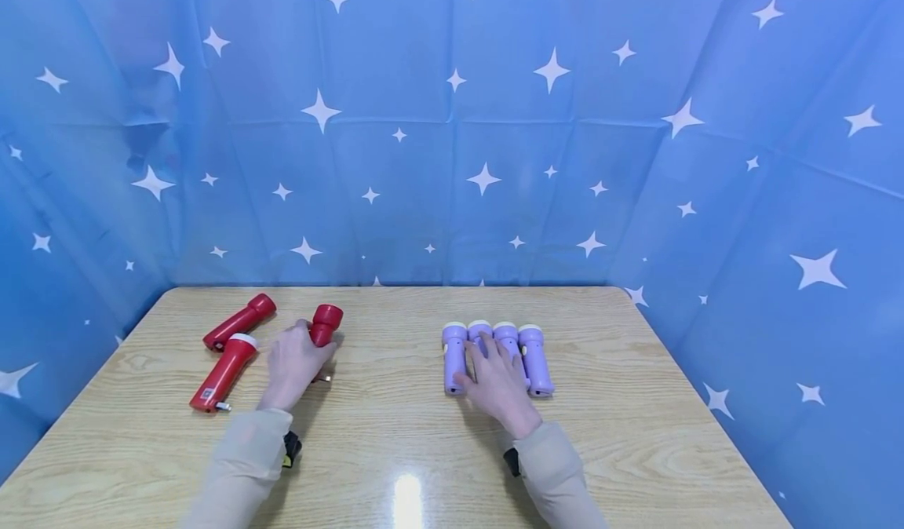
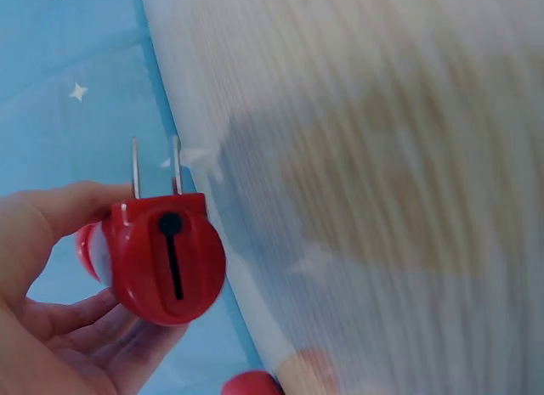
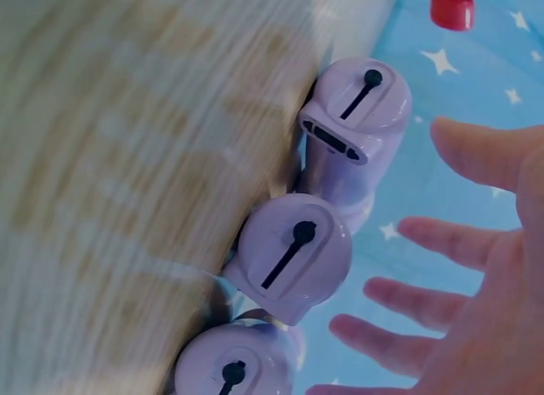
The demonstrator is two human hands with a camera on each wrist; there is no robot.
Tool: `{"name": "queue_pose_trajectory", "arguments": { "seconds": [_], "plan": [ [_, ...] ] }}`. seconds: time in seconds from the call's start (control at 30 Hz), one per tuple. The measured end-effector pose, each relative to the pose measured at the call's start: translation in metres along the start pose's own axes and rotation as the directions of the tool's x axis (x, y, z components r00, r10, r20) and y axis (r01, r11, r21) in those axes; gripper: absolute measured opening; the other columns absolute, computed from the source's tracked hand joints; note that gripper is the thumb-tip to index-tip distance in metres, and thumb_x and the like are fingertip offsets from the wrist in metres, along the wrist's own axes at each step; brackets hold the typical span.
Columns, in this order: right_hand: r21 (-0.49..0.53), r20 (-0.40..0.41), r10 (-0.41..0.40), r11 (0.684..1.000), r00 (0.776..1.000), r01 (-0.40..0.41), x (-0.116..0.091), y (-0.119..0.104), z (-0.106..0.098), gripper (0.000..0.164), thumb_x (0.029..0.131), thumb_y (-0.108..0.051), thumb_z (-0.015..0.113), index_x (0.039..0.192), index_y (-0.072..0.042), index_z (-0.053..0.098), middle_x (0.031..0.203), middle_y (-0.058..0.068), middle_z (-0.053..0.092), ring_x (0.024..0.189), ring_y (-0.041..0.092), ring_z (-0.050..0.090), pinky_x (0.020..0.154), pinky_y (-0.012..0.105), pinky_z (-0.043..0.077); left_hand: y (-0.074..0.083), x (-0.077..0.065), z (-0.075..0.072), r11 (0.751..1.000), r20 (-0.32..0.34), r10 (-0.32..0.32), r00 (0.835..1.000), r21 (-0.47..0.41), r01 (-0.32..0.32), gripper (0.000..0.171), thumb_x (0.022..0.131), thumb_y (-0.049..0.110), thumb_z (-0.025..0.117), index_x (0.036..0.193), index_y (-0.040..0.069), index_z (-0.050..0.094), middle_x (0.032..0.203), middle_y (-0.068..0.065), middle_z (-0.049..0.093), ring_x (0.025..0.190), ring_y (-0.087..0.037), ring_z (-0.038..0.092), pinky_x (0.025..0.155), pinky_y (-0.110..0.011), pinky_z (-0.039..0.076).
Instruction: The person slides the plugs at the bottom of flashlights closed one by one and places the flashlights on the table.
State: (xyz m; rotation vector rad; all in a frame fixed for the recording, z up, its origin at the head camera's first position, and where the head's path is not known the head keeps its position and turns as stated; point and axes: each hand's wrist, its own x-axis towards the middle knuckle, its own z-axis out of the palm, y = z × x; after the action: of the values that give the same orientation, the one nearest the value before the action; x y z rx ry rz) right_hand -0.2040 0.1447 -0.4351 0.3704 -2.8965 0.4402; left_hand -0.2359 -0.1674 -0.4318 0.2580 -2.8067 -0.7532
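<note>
Left hand (image 1: 293,360): grips red plastic cylindrical flashlight (image 1: 326,325) at left half of wood-grain desk (image 1: 395,411); long axis points mainly away from person. Right hand (image 1: 497,380): fingers spread, nearest four lavender plastic flashlights (image 1: 505,331); axes near-parallel, contact unclear.

Left grip (image 2: 51,348) holds red flashlight (image 2: 144,268) — two metal prongs (image 2: 136,170) jutting out.

Red flashlight (image 1: 326,327) in left hand (image 1: 293,363), prongs (image 2: 136,170) out, four lilac flashlights (image 1: 537,364) rowed under right hand (image 1: 497,384), contact unclear
</note>
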Motion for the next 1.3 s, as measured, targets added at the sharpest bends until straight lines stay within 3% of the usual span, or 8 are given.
{"name": "queue_pose_trajectory", "arguments": {
  "seconds": [0.2,0.4,0.73,0.97,1.3],
  "plan": [
    [-0.011,-0.053,-0.053,0.999,0.997,0.053,-0.001,-0.004,-0.001,0.052,0.086,-0.036,0.066,0.129,-0.008,0.055,0.142,0.021,0.044,0.13,0.041,0.044,0.099,0.063,0.037,0.013,-0.005,0.007,0.996,-0.022,-0.012,1.0,-0.089,0.01,0.058,0.08,0.035,0.071,0.116,-0.007,0.054,0.098,-0.025,0.064,0.078,-0.033,0.06,0.064,-0.041,0.05],
    [-0.026,-0.127,-0.119,0.993,0.985,0.117,0.0,-0.009,0.0,0.051,0.084,-0.033,0.07,0.125,-0.006,0.058,0.136,0.022,0.051,0.123,0.039,0.05,0.095,0.059,0.043,0.023,-0.01,0.014,0.976,-0.035,-0.017,0.999,-0.216,0.009,0.057,0.08,0.031,0.072,0.118,-0.007,0.055,0.104,-0.026,0.066,0.086,-0.035,0.064,0.072,-0.043,0.054],
    [-0.067,-0.265,-0.233,0.972,0.936,0.223,-0.001,-0.015,0.003,0.045,0.08,-0.027,0.074,0.117,-0.005,0.061,0.123,0.023,0.059,0.111,0.037,0.058,0.09,0.051,0.049,0.042,-0.02,0.027,0.93,-0.009,-0.029,1.0,-0.368,0.023,0.054,0.078,0.029,0.074,0.115,-0.006,0.056,0.106,-0.026,0.066,0.091,-0.035,0.064,0.07,-0.039,0.055],
    [-0.04,-0.272,-0.264,0.964,0.925,0.263,-0.001,-0.022,0.003,0.045,0.081,-0.025,0.072,0.119,-0.004,0.061,0.122,0.019,0.061,0.109,0.036,0.059,0.096,0.05,0.046,0.055,-0.024,0.033,0.899,0.031,-0.042,0.999,-0.434,0.051,0.055,0.079,0.034,0.074,0.115,-0.004,0.055,0.107,-0.024,0.065,0.089,-0.032,0.065,0.067,-0.036,0.056],
    [-0.064,-0.257,-0.299,0.954,0.919,0.292,-0.001,-0.029,0.006,0.042,0.081,-0.029,0.072,0.117,-0.009,0.063,0.119,0.009,0.064,0.108,0.028,0.061,0.087,0.044,0.05,0.069,-0.028,0.041,0.867,0.049,-0.065,0.997,-0.492,0.081,0.053,0.078,0.036,0.074,0.11,-0.002,0.055,0.103,-0.022,0.064,0.084,-0.027,0.064,0.065,-0.032,0.055]
  ]
}}
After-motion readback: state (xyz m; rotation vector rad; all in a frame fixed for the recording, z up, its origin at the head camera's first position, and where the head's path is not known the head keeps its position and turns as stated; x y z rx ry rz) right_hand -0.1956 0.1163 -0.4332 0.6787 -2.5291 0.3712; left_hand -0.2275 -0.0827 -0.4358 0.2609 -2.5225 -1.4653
